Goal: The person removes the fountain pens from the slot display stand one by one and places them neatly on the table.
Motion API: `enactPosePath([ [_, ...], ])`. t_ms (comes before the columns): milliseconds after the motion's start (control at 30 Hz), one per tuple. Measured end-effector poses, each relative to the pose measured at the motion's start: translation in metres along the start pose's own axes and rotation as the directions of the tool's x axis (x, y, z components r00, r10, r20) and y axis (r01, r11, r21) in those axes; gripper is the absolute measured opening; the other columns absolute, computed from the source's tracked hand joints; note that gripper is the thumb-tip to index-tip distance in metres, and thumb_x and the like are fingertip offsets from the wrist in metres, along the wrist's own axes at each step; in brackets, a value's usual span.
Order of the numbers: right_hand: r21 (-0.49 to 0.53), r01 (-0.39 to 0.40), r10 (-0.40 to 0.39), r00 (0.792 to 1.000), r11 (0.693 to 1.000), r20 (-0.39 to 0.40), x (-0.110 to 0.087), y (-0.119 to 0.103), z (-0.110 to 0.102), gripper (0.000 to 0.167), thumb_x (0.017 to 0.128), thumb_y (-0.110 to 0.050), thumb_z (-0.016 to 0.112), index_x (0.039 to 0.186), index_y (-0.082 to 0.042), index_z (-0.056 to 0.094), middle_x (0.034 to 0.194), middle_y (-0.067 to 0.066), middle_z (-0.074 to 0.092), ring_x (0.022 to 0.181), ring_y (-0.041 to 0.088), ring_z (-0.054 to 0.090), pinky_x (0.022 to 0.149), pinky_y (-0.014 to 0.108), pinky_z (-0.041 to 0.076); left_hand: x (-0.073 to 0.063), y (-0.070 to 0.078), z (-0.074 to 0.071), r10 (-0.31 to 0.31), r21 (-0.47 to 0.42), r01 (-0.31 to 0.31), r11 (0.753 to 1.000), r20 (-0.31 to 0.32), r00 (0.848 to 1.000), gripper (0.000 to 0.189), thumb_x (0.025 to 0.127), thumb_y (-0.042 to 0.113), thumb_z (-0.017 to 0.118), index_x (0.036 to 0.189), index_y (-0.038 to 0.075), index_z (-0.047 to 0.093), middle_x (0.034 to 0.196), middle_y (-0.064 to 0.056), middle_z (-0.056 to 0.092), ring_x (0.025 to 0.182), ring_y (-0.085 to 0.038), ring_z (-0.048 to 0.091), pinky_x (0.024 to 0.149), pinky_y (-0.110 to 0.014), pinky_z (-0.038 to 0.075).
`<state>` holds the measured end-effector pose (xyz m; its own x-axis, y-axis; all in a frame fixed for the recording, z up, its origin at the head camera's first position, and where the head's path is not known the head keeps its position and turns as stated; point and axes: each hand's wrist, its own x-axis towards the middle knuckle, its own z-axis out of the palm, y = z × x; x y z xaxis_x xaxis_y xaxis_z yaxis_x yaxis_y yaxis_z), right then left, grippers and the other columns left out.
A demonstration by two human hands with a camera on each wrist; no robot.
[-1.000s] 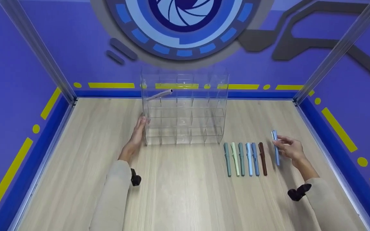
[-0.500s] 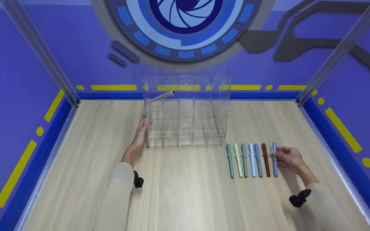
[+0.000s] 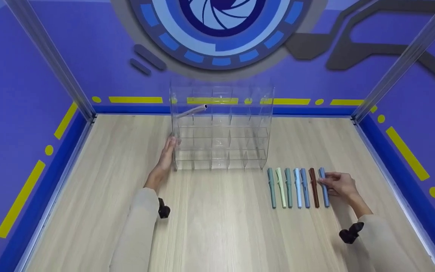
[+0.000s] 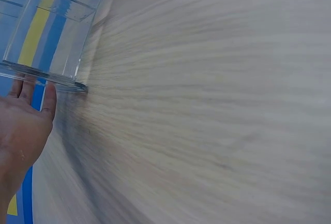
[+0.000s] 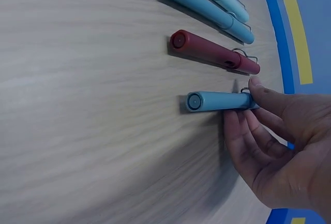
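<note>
At the right end of a row of pens, my right hand (image 3: 340, 186) pinches a blue pen (image 3: 324, 192) between thumb and fingers. In the right wrist view this pen (image 5: 220, 101) lies on or just at the tabletop, its clip by the thumb. Beside it lies a dark red-brown pen (image 3: 314, 189). My left hand (image 3: 163, 160) touches the left side of a clear acrylic rack (image 3: 221, 166) with fairly straight fingers, also seen against the side panel in the left wrist view. A pale pen (image 3: 195, 110) leans in an upper left compartment of the rack.
Left of the red-brown pen lie several more pens: blue, light blue (image 3: 297, 189), green and pale green (image 3: 281, 189). The wooden table (image 3: 217, 226) is bounded by blue-purple walls (image 3: 119, 75) with metal corner posts (image 3: 398, 56).
My right hand has brought the blue pen down and slightly left, into line beside the red-brown pen, then tilted it slightly. The left hand has stayed at the rack.
</note>
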<state>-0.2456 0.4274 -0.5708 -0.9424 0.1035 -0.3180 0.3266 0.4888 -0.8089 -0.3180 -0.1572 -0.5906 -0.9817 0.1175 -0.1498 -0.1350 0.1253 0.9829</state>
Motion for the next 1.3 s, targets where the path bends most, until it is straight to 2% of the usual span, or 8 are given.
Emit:
enactPosePath([
  [367,-0.038,0.013,-0.013,1.000,0.999,0.000,0.002,0.001,0.000,0.061,0.102,-0.025,0.065,0.144,0.015,0.045,0.102,0.005,0.077,0.079,0.006,0.072,0.070,0.026,0.062,-0.001,-0.001,-0.001,-0.005,0.008,0.005,1.000,0.018,1.000,0.073,0.108,0.058,0.014,0.165,0.018,-0.009,0.174,-0.008,-0.009,0.160,-0.029,-0.014,0.128,-0.057,-0.009],
  [567,-0.047,0.007,-0.008,1.000,0.999,-0.012,0.002,-0.003,-0.007,0.055,0.105,-0.023,0.060,0.141,0.016,0.047,0.092,-0.002,0.074,0.075,0.006,0.071,0.066,0.026,0.062,0.002,0.000,-0.001,0.020,0.007,-0.020,1.000,0.018,1.000,0.073,0.109,0.058,0.015,0.166,0.017,-0.006,0.174,-0.008,-0.006,0.161,-0.029,-0.011,0.129,-0.055,-0.007],
  [700,-0.074,0.021,-0.025,0.999,0.997,-0.045,0.001,-0.012,-0.012,0.049,0.106,-0.021,0.056,0.140,0.015,0.050,0.088,-0.004,0.073,0.072,0.005,0.070,0.065,0.027,0.062,0.002,-0.001,-0.001,0.007,0.008,-0.007,1.000,0.019,1.000,0.073,0.108,0.059,0.016,0.166,0.019,-0.005,0.174,-0.006,-0.003,0.161,-0.028,-0.010,0.129,-0.056,-0.007],
  [800,-0.083,0.062,-0.068,0.995,0.995,-0.070,0.000,-0.021,-0.012,0.047,0.106,-0.021,0.055,0.139,0.013,0.053,0.092,0.001,0.073,0.074,0.004,0.071,0.068,0.027,0.062,0.000,-0.001,-0.001,0.010,-0.008,-0.010,1.000,0.019,1.000,0.072,0.108,0.059,0.017,0.166,0.019,-0.001,0.174,-0.006,0.003,0.161,-0.027,-0.008,0.129,-0.056,-0.007],
  [867,-0.081,0.102,-0.109,0.991,0.991,-0.078,-0.001,-0.027,-0.010,0.047,0.107,-0.021,0.055,0.138,0.013,0.053,0.092,-0.002,0.072,0.076,0.002,0.071,0.069,0.025,0.063,0.000,-0.002,0.000,0.027,-0.022,-0.027,0.999,0.017,0.999,0.071,0.109,0.058,0.018,0.166,0.017,0.005,0.174,-0.007,0.010,0.162,-0.027,-0.005,0.129,-0.054,-0.006],
  [967,-0.068,0.172,-0.177,0.981,0.983,-0.074,-0.004,-0.040,-0.006,0.043,0.106,-0.018,0.055,0.136,0.012,0.055,0.090,-0.006,0.070,0.077,-0.001,0.070,0.070,0.022,0.062,0.000,-0.002,0.000,0.033,-0.020,-0.032,0.999,0.027,0.999,0.069,0.110,0.054,0.017,0.166,0.015,0.005,0.174,-0.009,0.006,0.162,-0.028,-0.005,0.130,-0.053,-0.005],
  [1033,-0.045,0.216,-0.218,0.974,0.975,-0.064,-0.005,-0.049,-0.002,0.041,0.106,-0.017,0.055,0.136,0.012,0.056,0.087,-0.015,0.067,0.078,-0.002,0.069,0.069,0.020,0.061,0.001,-0.001,-0.001,0.022,-0.023,-0.021,1.000,0.036,0.999,0.068,0.111,0.052,0.017,0.166,0.014,0.005,0.174,-0.010,0.006,0.161,-0.028,-0.005,0.130,-0.052,-0.005],
  [1300,0.048,0.332,-0.333,0.943,0.942,0.010,-0.006,-0.087,0.030,0.040,0.107,-0.017,0.055,0.136,0.011,0.057,0.097,-0.009,0.069,0.085,0.000,0.068,0.076,0.019,0.060,0.001,0.001,-0.006,-0.052,-0.035,0.054,0.998,0.059,0.997,0.070,0.109,0.056,0.014,0.165,0.021,-0.010,0.174,-0.006,-0.010,0.160,-0.027,-0.018,0.128,-0.056,-0.011],
])
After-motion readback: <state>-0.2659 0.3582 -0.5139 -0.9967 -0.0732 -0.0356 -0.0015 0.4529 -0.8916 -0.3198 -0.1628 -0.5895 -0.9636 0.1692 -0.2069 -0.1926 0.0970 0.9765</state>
